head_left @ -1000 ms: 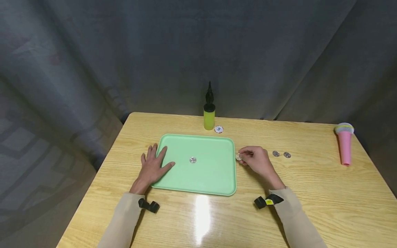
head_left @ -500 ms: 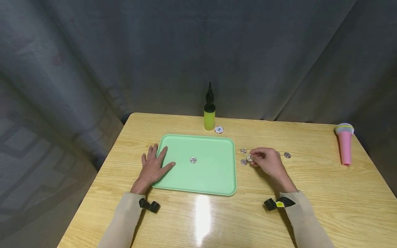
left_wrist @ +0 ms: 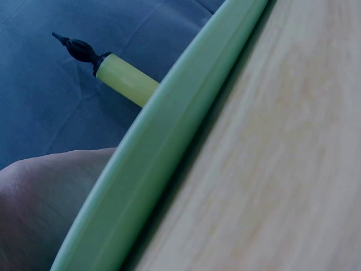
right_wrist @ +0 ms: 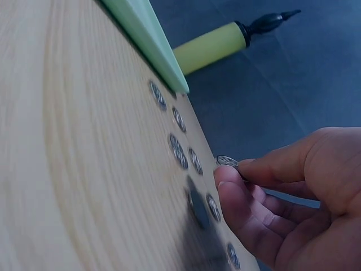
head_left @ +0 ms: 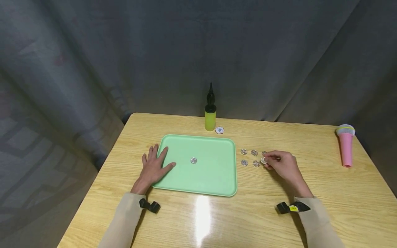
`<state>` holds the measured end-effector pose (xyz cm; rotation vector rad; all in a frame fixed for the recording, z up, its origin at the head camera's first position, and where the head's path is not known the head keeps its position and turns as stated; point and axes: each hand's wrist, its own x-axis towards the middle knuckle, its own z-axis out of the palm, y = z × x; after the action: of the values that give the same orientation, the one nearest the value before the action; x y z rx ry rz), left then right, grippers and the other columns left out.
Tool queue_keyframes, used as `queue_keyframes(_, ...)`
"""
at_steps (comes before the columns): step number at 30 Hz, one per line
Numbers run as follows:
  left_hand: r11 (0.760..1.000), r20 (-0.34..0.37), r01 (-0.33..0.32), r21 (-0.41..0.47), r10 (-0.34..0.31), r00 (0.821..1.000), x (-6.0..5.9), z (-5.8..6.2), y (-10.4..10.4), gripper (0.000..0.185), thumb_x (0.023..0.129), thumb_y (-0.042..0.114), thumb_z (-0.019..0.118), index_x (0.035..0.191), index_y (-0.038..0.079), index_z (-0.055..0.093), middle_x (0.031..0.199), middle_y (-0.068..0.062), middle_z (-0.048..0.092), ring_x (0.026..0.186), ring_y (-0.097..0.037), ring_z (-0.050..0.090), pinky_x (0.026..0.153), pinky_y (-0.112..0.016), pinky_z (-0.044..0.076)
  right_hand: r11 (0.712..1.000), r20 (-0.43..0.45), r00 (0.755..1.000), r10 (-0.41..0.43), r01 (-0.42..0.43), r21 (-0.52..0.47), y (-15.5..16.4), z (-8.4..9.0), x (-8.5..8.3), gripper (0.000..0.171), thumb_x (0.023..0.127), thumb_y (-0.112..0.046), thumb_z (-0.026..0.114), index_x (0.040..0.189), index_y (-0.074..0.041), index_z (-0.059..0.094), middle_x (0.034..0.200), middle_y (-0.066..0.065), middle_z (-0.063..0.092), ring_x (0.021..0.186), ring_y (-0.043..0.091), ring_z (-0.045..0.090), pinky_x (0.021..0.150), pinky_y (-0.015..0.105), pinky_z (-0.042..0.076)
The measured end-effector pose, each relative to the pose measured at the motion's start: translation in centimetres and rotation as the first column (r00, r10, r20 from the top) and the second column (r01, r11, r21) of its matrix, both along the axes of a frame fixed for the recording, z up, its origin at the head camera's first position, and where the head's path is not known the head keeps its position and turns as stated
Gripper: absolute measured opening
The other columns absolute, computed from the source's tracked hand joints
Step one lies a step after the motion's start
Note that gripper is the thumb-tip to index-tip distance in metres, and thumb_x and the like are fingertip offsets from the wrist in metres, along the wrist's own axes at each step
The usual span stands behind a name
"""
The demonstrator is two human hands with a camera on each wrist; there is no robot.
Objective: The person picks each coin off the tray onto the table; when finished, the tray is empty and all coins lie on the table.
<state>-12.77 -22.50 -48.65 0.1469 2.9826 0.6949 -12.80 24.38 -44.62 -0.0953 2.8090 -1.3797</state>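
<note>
My right hand (head_left: 283, 166) pinches a silver coin (right_wrist: 227, 161) between thumb and fingertips, to the right of the tray. Several similar coins (head_left: 256, 163) lie flat on the table in two rows, close to this hand. In the head view, the hand covers part of the rows; in the right wrist view, its shadow falls on a coin (right_wrist: 197, 209). On the left edge of the light green tray (head_left: 204, 186), my left hand (head_left: 152, 168) rests with fingers spread. A single coin (head_left: 193, 160) lies near the middle of the tray.
Behind the tray stands a yellow-green hand pump (head_left: 210, 120) with a black nozzle, beside a white and red poker chip (head_left: 219, 130). A pink toy microphone (head_left: 346, 148) lies at the table's far right. Dark curtains (head_left: 198, 51) hang around the wooden table (head_left: 173, 217).
My right hand has moved right, away from the tray edge, still pinching a coin. Coins it covered now show to its left, while it covers those farther right. The left hand stays put.
</note>
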Motion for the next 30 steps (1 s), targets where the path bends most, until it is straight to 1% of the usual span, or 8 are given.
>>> queue_keyframes(5, 1.000, -0.005, 0.000, 0.004, 0.000, 1.000, 0.1, 0.0, 0.0, 0.081, 0.094, 0.050, 0.059, 0.158, 0.010, 0.029, 0.165, -0.030, 0.010, 0.155, -0.050, 0.001, 0.117, -0.074, 0.001, 1.000, -0.015, 1.000, -0.021, 0.021, 0.022, 1.3, -0.3, 0.3, 0.018, 0.093, 0.004, 0.062, 0.107, 0.012, 0.070, 0.095, 0.029, 0.074, 0.065, -0.001, 0.068, 0.061, 0.019, 0.058)
queue_keyframes(10, 1.000, -0.012, -0.001, 0.009, 0.001, 1.000, 0.1, 0.1, 0.0, 0.081, 0.094, 0.049, 0.060, 0.158, 0.010, 0.030, 0.165, -0.031, 0.011, 0.155, -0.050, 0.002, 0.117, -0.074, 0.001, 0.998, -0.024, 0.998, -0.051, 0.052, 0.031, 2.3, -0.5, 0.5, 0.019, 0.093, 0.003, 0.062, 0.108, 0.012, 0.070, 0.097, 0.031, 0.073, 0.064, -0.002, 0.069, 0.061, 0.018, 0.058)
queue_keyframes(16, 1.000, -0.005, 0.000, 0.003, 0.000, 1.000, 0.0, 0.1, 0.0, 0.081, 0.094, 0.050, 0.060, 0.159, 0.010, 0.029, 0.165, -0.031, 0.010, 0.155, -0.050, 0.001, 0.117, -0.074, 0.001, 0.995, -0.014, 0.998, -0.066, 0.067, 0.073, 3.3, -0.5, 0.9, 0.017, 0.094, 0.002, 0.062, 0.106, 0.010, 0.071, 0.096, 0.028, 0.074, 0.064, -0.002, 0.067, 0.059, 0.018, 0.057)
queue_keyframes(19, 1.000, -0.002, 0.000, 0.001, 0.000, 1.000, 0.0, 0.0, 0.0, 0.081, 0.094, 0.050, 0.060, 0.159, 0.010, 0.029, 0.165, -0.031, 0.010, 0.155, -0.050, 0.001, 0.117, -0.074, 0.000, 0.993, -0.019, 0.997, -0.076, 0.078, 0.093, 3.8, -0.6, 1.2, 0.016, 0.094, 0.002, 0.062, 0.104, 0.010, 0.071, 0.092, 0.026, 0.074, 0.063, -0.003, 0.066, 0.058, 0.018, 0.056)
queue_keyframes(25, 1.000, -0.014, 0.000, -0.005, 0.000, 1.000, 0.0, 0.0, 0.0, 0.081, 0.094, 0.050, 0.060, 0.158, 0.010, 0.030, 0.165, -0.031, 0.011, 0.154, -0.051, 0.003, 0.117, -0.074, 0.002, 0.990, 0.013, 0.995, -0.100, 0.098, 0.100, 4.5, -1.3, 1.4, 0.015, 0.093, 0.003, 0.062, 0.102, 0.011, 0.070, 0.089, 0.025, 0.074, 0.062, -0.004, 0.064, 0.058, 0.017, 0.056)
queue_keyframes(30, 1.000, -0.019, 0.001, -0.003, -0.001, 1.000, 0.1, 0.0, 0.0, 0.081, 0.094, 0.050, 0.060, 0.158, 0.010, 0.030, 0.165, -0.031, 0.012, 0.154, -0.051, 0.003, 0.117, -0.074, 0.003, 0.989, 0.031, 0.995, -0.097, 0.093, 0.118, 4.6, -1.6, 1.4, 0.016, 0.092, 0.001, 0.063, 0.103, 0.010, 0.070, 0.088, 0.023, 0.075, 0.063, -0.003, 0.063, 0.056, 0.018, 0.055)
